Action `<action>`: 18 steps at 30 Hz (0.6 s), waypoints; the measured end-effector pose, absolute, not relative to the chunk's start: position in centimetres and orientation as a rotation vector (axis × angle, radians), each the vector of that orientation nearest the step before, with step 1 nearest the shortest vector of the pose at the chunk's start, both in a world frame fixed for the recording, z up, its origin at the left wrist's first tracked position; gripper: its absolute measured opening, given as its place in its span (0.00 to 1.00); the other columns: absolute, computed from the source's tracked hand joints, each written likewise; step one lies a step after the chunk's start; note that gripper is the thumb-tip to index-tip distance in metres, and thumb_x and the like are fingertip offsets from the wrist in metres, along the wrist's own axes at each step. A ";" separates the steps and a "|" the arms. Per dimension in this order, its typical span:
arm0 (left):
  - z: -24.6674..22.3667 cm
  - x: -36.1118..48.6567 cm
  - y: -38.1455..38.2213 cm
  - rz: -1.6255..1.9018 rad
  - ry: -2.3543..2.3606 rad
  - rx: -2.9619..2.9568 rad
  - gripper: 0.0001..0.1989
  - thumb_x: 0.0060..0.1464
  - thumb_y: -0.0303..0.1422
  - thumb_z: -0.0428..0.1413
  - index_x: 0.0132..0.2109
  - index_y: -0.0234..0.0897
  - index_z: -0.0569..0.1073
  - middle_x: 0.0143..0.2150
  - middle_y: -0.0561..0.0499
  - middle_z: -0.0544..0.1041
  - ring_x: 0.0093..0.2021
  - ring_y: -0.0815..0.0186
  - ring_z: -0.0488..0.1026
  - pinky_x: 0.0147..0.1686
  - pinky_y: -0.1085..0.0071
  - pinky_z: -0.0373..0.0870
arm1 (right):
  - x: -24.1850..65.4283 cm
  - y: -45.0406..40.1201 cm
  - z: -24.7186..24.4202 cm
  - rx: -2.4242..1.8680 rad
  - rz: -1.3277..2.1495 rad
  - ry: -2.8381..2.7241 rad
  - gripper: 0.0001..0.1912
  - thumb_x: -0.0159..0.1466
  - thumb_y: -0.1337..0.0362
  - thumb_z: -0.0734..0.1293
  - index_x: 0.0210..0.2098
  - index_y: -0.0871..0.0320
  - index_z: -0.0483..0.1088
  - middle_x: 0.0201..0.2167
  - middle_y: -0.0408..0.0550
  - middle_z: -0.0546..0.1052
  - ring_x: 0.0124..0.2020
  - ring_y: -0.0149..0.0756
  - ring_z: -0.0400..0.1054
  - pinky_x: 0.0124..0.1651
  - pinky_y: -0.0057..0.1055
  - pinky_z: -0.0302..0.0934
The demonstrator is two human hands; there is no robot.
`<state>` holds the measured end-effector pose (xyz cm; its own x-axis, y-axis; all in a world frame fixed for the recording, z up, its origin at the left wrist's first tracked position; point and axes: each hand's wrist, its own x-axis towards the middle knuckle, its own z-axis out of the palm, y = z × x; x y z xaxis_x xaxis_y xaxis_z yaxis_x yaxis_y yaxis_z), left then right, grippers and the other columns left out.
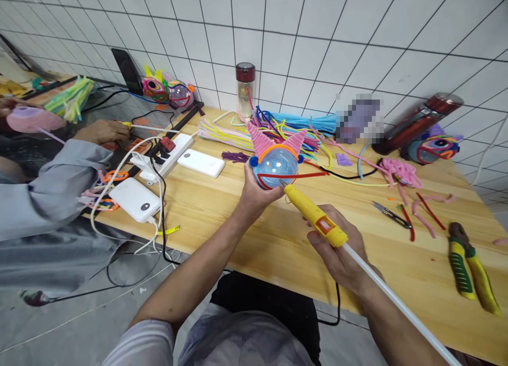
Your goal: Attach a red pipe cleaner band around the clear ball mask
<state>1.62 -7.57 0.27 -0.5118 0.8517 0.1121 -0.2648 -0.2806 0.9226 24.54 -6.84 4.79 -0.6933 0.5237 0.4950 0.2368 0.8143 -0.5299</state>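
My left hand is closed around the lower left side of a clear plastic ball. Two pink pipe-cleaner ears stand on top, with an orange band below them and a blue bobble on each side. A red pipe cleaner runs across the ball's front and sticks out to the right. In my right hand is a yellow hot glue gun, with a long white glue stick out of its back end. The gun's nozzle is at the lower front of the ball, by the red strip; whether it touches is unclear.
Bundled pipe cleaners and a glass bottle stand behind. To the right lie snips, pliers and a dark red flask. A power strip, power banks and cables are left, beside a co-worker's hand.
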 end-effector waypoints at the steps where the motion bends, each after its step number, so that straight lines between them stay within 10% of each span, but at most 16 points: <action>1: 0.3 1.6 -7.6 1.871 1.195 0.813 0.57 0.32 0.40 0.84 0.66 0.46 0.64 0.61 0.45 0.77 0.64 0.48 0.78 0.71 0.48 0.73 | 24.6 -6.8 4.6 -0.565 0.561 -2.355 0.08 0.80 0.58 0.64 0.55 0.52 0.72 0.46 0.53 0.82 0.45 0.45 0.80 0.46 0.40 0.75; 18: 0.6 1.7 -8.0 1.815 1.129 0.821 0.52 0.39 0.40 0.83 0.67 0.45 0.65 0.60 0.45 0.79 0.64 0.47 0.79 0.73 0.40 0.73 | 25.2 -6.8 4.7 -0.634 0.600 -2.257 0.09 0.80 0.55 0.64 0.50 0.51 0.74 0.42 0.53 0.80 0.42 0.48 0.78 0.44 0.45 0.74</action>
